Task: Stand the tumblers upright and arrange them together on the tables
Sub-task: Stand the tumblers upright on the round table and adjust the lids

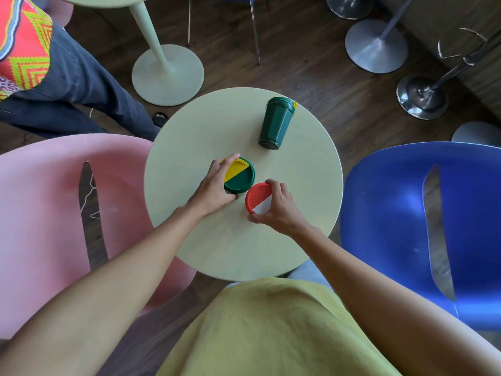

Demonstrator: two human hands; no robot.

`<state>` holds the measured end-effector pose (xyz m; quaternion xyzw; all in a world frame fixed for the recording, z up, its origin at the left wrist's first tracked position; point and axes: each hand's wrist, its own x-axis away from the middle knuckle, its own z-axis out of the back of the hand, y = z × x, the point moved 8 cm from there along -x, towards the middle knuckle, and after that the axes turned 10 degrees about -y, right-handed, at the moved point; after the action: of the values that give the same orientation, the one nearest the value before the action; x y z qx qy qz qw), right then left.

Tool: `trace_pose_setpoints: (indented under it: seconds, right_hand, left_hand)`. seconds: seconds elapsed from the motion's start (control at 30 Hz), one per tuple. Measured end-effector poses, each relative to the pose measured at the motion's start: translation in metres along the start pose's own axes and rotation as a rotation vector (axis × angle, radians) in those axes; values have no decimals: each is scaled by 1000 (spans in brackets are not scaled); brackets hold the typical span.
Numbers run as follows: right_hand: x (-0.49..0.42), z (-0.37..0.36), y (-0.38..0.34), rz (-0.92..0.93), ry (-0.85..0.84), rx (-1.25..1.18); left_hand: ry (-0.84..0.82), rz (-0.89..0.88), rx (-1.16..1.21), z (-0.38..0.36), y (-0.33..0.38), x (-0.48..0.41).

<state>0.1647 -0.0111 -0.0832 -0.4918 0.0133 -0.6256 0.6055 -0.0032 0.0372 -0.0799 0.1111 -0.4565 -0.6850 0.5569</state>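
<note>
On the round pale green table point(195, 137) two tumblers stand upright side by side near the middle. My left hand point(214, 185) grips the green tumbler with the green and yellow lid point(241, 177). My right hand point(279, 210) grips the red tumbler with the red and white lid point(256, 198). A third tumbler, dark green point(275, 122), lies on its side toward the table's far right, its base pointing at me and its yellow-tabbed lid facing away.
A pink chair point(46, 213) stands left of the table and a blue chair point(423, 226) right of it. Another person in dark trousers point(81, 85) stands at the far left. A second pale green table's pedestal point(168, 74) and metal stool bases point(376, 46) lie beyond.
</note>
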Motion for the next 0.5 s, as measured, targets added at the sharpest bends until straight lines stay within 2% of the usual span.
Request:
trace_pose_setpoints:
  seconds: [0.3, 0.37, 0.5]
  right_hand:
    - [1, 9, 2, -7, -34, -63]
    - [-2, 18, 3, -19, -15, -109]
    - [-19, 50, 4, -48, 55, -132]
  left_hand:
    - [-78, 62, 44, -4, 2, 3]
    - [-3, 67, 64, 1, 5, 5]
    - [277, 121, 86, 17, 8, 8]
